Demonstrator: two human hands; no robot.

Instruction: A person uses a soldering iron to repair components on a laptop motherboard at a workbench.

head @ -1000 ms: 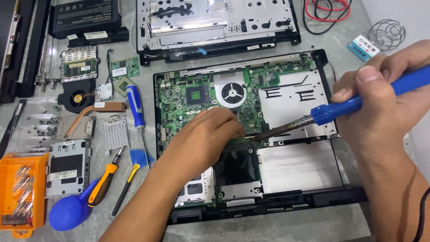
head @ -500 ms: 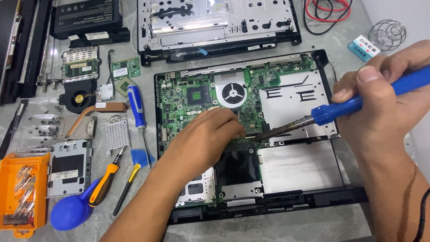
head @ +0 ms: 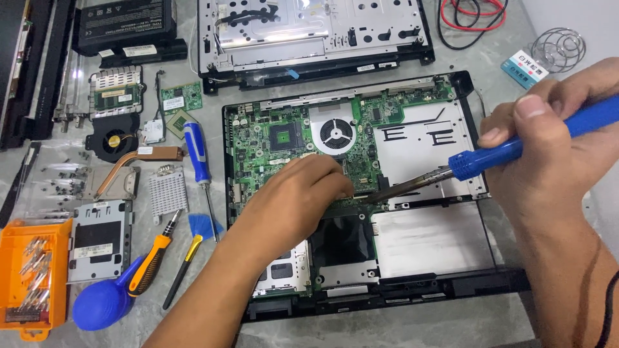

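An opened laptop base [head: 490, 283] lies in front of me with its green motherboard [head: 271, 138] and round fan opening exposed. My right hand [head: 554, 148] grips a blue-handled soldering iron [head: 496, 154]; its metal tip reaches down-left to the board's lower edge. My left hand [head: 296, 200] rests on the motherboard with fingers curled, fingertips right next to the iron's tip. Whether the left fingers pinch something small is hidden.
Left of the laptop lie a blue screwdriver [head: 196, 154], a copper heat pipe with fan [head: 138, 158], a heatsink [head: 167, 191], a drive caddy [head: 97, 238], an orange bit case [head: 32, 277], a blue blower [head: 103, 303] and pliers. A second chassis [head: 309, 38], battery and red-black leads sit behind.
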